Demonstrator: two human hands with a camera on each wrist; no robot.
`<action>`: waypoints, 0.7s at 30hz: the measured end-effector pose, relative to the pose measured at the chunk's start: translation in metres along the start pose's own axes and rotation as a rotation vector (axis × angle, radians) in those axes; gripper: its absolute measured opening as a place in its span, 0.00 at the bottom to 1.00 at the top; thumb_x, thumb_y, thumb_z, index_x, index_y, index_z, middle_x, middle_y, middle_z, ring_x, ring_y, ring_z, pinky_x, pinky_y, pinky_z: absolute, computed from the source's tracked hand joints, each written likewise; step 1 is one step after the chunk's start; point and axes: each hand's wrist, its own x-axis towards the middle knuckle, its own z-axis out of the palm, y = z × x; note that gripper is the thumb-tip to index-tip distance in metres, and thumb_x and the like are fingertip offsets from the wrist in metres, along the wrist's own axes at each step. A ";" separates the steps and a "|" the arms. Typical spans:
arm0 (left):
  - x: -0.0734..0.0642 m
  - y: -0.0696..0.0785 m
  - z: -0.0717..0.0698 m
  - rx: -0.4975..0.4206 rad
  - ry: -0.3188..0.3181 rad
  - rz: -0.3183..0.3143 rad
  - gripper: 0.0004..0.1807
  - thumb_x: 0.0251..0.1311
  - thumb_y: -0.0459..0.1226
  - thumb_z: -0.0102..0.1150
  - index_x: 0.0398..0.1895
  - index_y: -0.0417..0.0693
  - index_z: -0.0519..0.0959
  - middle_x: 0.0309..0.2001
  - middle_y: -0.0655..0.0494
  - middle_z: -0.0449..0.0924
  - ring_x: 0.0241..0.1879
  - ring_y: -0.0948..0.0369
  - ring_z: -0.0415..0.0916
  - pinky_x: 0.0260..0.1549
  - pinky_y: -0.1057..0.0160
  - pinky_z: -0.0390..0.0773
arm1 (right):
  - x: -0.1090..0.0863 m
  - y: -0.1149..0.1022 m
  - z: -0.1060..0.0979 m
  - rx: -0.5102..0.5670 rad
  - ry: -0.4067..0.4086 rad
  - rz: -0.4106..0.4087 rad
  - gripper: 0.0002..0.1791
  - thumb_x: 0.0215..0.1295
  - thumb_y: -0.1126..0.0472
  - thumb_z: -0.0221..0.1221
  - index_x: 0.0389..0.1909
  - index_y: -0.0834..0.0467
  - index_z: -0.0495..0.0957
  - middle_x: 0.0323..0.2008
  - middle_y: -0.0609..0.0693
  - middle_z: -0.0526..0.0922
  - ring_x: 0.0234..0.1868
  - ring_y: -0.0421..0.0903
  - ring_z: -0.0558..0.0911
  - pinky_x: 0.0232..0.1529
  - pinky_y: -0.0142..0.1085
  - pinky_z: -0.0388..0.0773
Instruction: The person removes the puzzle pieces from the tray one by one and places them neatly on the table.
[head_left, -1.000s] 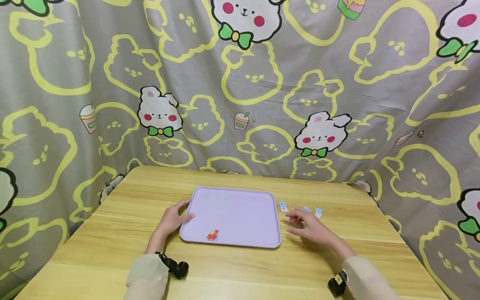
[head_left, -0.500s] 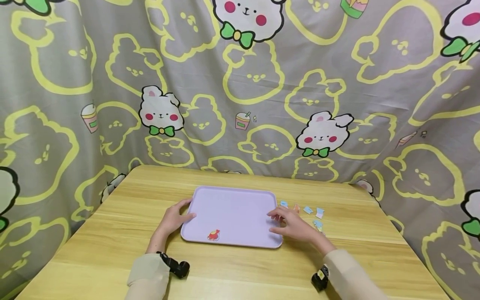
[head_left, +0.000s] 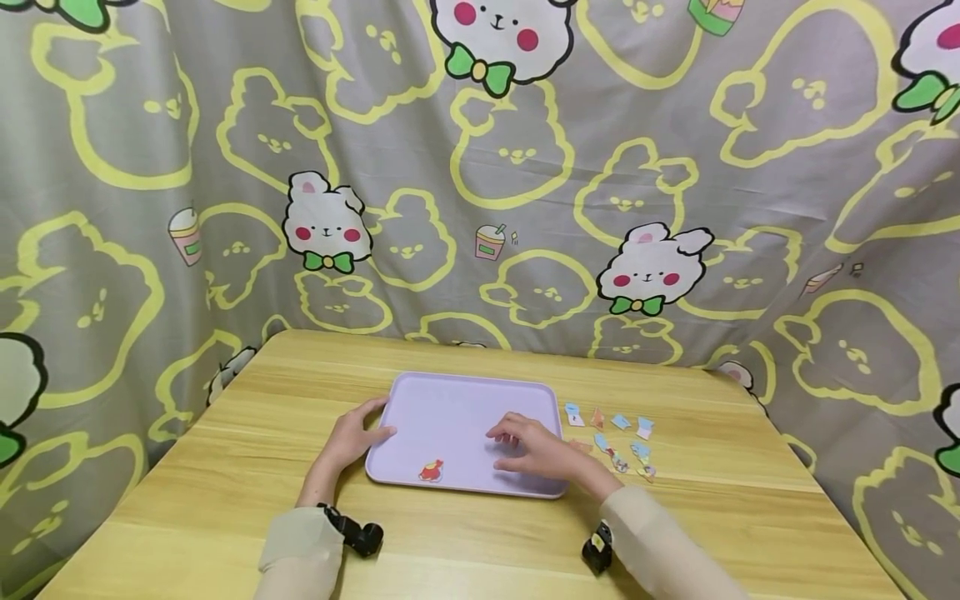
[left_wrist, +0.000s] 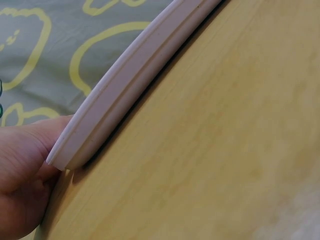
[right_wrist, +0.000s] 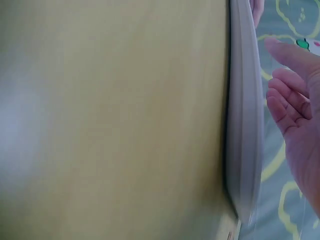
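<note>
A light purple tray lies on the wooden table. My left hand grips the tray's left rim, thumb over the edge and fingers along the outer side. The left wrist view also has this hand at the tray's wall. Over the tray's right half hovers my right hand, fingers loosely bent and thumb apart. In the right wrist view, nothing shows between the fingers of that hand. A small red puzzle-like piece lies inside the tray near its front edge.
Right of the tray, several small cut pieces lie on the table, among them a blue-and-white one, an orange one and a multicoloured one. A patterned grey curtain hangs behind the table.
My right hand has moved left from the small pieces to above the tray, uncovering several of them. The left hand keeps its place on the rim. The view has shifted slightly.
</note>
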 end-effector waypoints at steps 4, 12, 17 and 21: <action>-0.001 0.000 0.000 -0.006 0.010 0.012 0.33 0.61 0.41 0.65 0.68 0.40 0.68 0.68 0.34 0.67 0.70 0.35 0.58 0.69 0.36 0.59 | 0.013 -0.007 0.007 0.007 -0.039 -0.007 0.23 0.60 0.55 0.67 0.54 0.62 0.78 0.43 0.52 0.79 0.42 0.45 0.78 0.45 0.30 0.78; 0.004 -0.004 0.001 -0.010 -0.016 -0.027 0.33 0.63 0.36 0.62 0.70 0.40 0.66 0.71 0.37 0.65 0.73 0.38 0.56 0.73 0.40 0.56 | 0.035 -0.018 0.021 -0.002 -0.120 -0.035 0.26 0.61 0.54 0.66 0.58 0.60 0.77 0.46 0.51 0.78 0.43 0.42 0.77 0.47 0.28 0.78; 0.003 -0.003 -0.001 -0.005 -0.013 -0.015 0.33 0.62 0.36 0.63 0.70 0.40 0.66 0.70 0.37 0.66 0.72 0.38 0.57 0.72 0.39 0.58 | 0.043 -0.025 0.027 -0.033 -0.160 -0.063 0.25 0.62 0.53 0.66 0.58 0.59 0.77 0.47 0.50 0.77 0.44 0.42 0.76 0.48 0.27 0.76; 0.003 -0.005 -0.001 -0.007 -0.009 -0.007 0.33 0.61 0.36 0.63 0.70 0.40 0.67 0.69 0.36 0.66 0.72 0.37 0.58 0.72 0.39 0.58 | 0.049 -0.030 0.030 -0.092 -0.177 -0.104 0.24 0.63 0.53 0.65 0.57 0.59 0.77 0.49 0.50 0.76 0.45 0.42 0.74 0.48 0.27 0.75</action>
